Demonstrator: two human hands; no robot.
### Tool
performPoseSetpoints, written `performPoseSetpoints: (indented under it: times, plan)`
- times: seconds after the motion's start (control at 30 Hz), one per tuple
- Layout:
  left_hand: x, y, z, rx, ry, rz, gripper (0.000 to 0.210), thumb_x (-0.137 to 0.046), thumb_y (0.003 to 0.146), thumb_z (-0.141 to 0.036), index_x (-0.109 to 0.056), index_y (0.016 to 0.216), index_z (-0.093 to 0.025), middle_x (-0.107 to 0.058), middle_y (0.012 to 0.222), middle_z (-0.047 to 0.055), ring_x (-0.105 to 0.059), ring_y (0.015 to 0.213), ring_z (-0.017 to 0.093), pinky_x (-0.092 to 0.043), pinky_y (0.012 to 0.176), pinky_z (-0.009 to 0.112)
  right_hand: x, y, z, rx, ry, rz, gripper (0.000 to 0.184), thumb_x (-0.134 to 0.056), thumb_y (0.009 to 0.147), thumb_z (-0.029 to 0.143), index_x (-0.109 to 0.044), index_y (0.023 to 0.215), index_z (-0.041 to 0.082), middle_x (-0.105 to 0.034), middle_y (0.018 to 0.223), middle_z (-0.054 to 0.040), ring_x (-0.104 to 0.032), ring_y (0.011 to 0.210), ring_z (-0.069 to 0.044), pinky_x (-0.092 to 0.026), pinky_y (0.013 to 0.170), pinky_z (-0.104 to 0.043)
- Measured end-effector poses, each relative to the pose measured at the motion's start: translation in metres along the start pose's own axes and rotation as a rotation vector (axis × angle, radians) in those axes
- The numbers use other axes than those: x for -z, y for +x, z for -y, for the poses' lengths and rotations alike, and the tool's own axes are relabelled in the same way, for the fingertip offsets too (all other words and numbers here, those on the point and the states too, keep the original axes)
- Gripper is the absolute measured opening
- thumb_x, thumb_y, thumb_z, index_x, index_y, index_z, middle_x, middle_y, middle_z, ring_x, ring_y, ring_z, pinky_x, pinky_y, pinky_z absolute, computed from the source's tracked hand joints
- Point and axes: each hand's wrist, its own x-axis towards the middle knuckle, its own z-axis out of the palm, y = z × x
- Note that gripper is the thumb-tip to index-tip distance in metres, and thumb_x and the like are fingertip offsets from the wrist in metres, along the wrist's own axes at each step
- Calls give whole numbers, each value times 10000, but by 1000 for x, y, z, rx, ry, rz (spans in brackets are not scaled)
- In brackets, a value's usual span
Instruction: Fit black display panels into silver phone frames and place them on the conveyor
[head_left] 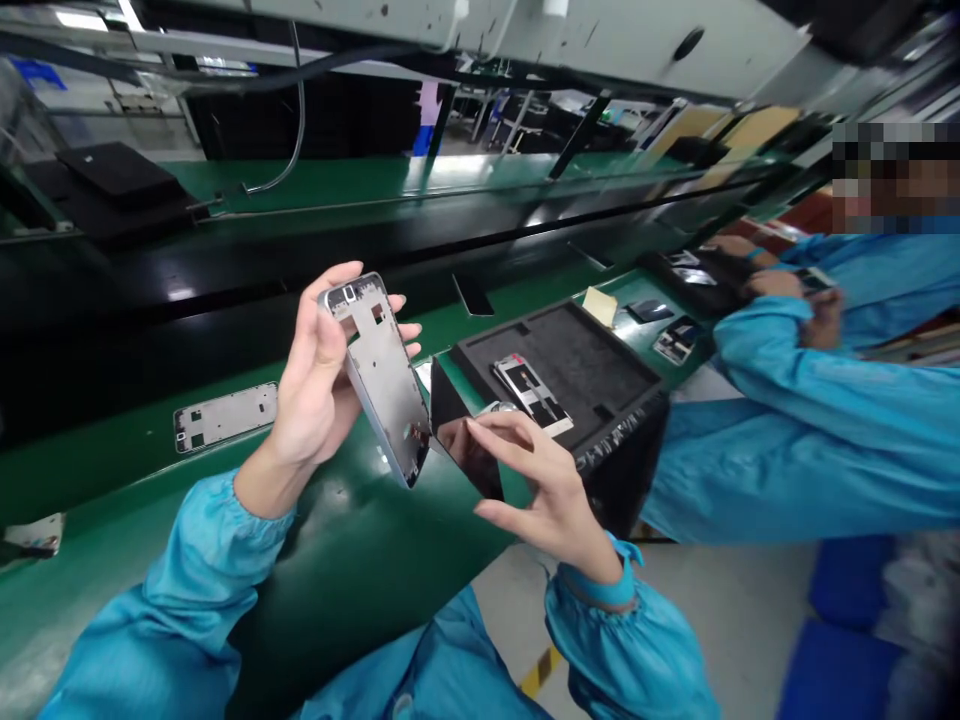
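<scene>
My left hand [319,365] grips a silver phone frame [386,375] by its upper end, its flat inner face with small cut-outs turned toward me. In my right hand [536,475] is a dark glossy phone screen [465,440], pinched by its edges between thumb and fingers. The screen is tilted close beside the lower part of the frame; whether they touch I cannot tell. Another phone frame [225,417] lies on the green bench to the left of my left hand. Behind my right hand, a phone part with black patches [534,393] rests in a black foam tray [585,350].
Along the green bench [360,590] lie a dark phone screen [472,295], a yellow pad [600,306] and more phone parts [675,340]. A co-worker in blue sleeves [825,400] sits at the right, hands over another tray. A black stack [120,185] stands at far left.
</scene>
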Motion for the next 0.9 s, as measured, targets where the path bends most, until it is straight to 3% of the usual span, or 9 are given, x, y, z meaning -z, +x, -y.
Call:
performPoseSetpoints:
  times: [0.17,0.3,0.43,0.63,0.73,0.9]
  plan:
    - [5,4,1,-68,-5,57,511,-695,989,-643,-583,1343,-292,-765,1246,88,-804,1060,286,-660,994,508,0,0,-2,-15,28,55,633,-732,994,587,-641,1554,305,-678,1270,-140,-696,1159,-302,-649,946,-469]
    - [9,6,3,-69,51,95,535,-773,940,-620,-582,1313,-286,-754,1258,99,-813,1058,297,-674,970,493,-4,9,-1,8,71,67,641,-719,1009,571,-594,1592,335,-662,1274,-131,-684,1160,-286,-648,945,-452]
    - [16,9,5,-89,158,186,591,-863,867,-592,-580,1279,-278,-748,1261,110,-812,1087,306,-693,883,411,-28,16,-3,-18,191,-23,719,-715,991,625,-549,1626,331,-641,1286,-127,-696,1145,-279,-662,952,-451]
    - [23,14,14,-186,415,266,494,-838,910,-527,-611,1254,-254,-755,1258,118,-802,1068,248,-685,792,307,-78,19,-10,-226,429,-194,910,-695,915,787,-491,1664,312,-575,1265,-99,-727,1085,-237,-685,967,-430]
    - [24,17,18,-211,477,260,471,-841,908,-515,-638,1232,-242,-758,1216,107,-783,1114,245,-677,789,290,-89,21,-11,-250,465,-196,922,-736,890,775,-513,1651,305,-574,1246,-98,-727,1083,-239,-685,968,-422]
    - [27,19,18,-218,457,223,465,-857,898,-512,-666,1208,-223,-751,1144,94,-792,1062,242,-679,783,289,-96,29,-14,-170,469,-231,842,-726,933,725,-525,1642,317,-576,1246,-97,-719,1065,-230,-677,970,-430]
